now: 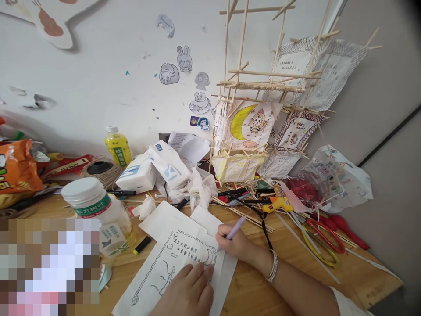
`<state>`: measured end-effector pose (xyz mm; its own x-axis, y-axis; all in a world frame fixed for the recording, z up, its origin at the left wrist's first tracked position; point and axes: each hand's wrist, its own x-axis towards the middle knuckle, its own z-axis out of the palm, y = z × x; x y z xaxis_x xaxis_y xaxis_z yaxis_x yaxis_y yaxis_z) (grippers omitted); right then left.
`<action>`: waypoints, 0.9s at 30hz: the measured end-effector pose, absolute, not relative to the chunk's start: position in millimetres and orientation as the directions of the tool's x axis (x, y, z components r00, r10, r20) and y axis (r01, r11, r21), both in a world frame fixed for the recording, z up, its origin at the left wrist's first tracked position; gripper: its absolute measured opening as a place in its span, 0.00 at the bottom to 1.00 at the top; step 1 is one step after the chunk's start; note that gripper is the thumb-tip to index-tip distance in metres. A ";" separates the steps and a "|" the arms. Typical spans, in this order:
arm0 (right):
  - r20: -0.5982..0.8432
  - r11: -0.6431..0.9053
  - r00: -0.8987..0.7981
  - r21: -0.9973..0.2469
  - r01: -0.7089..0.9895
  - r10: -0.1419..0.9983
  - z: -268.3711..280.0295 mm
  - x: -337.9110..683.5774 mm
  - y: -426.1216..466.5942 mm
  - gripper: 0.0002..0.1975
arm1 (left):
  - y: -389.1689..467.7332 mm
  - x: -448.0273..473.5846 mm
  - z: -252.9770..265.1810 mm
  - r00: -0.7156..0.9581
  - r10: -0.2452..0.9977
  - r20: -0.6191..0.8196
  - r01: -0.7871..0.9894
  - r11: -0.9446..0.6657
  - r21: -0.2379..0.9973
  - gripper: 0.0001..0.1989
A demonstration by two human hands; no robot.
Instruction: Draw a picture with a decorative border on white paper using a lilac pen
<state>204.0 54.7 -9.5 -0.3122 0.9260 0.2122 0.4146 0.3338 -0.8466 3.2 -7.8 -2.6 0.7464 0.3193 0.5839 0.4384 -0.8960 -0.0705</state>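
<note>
A single head-worn camera looks forward and down from close above a wooden table [253, 285], facing the inked drawing [161, 259] and the white wall [98, 70] beyond.

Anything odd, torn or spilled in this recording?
Two things stand out. A pixelated block fills the lower left corner, hiding what lies there, and a wall scrap at left curls away as if torn. No spill shows; the drawing looks undamaged where visible.
</note>
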 end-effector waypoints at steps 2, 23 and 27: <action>0.208 0.332 -0.318 -0.847 0.414 0.925 -9.8 204.4 54.8 0.14 | -7.3 3.8 -2.3 0.736 0.312 0.601 0.444 -0.893 -0.080 0.13; 0.227 0.345 -0.301 -0.834 0.432 0.926 -6.7 202.9 53.6 0.15 | -8.4 2.1 -2.9 0.757 0.347 0.553 0.442 -0.896 -0.043 0.09; 0.230 0.356 -0.314 -0.825 0.439 0.921 -8.1 202.9 53.7 0.15 | -8.2 2.2 -4.7 0.738 0.343 0.581 0.444 -0.895 -0.034 0.10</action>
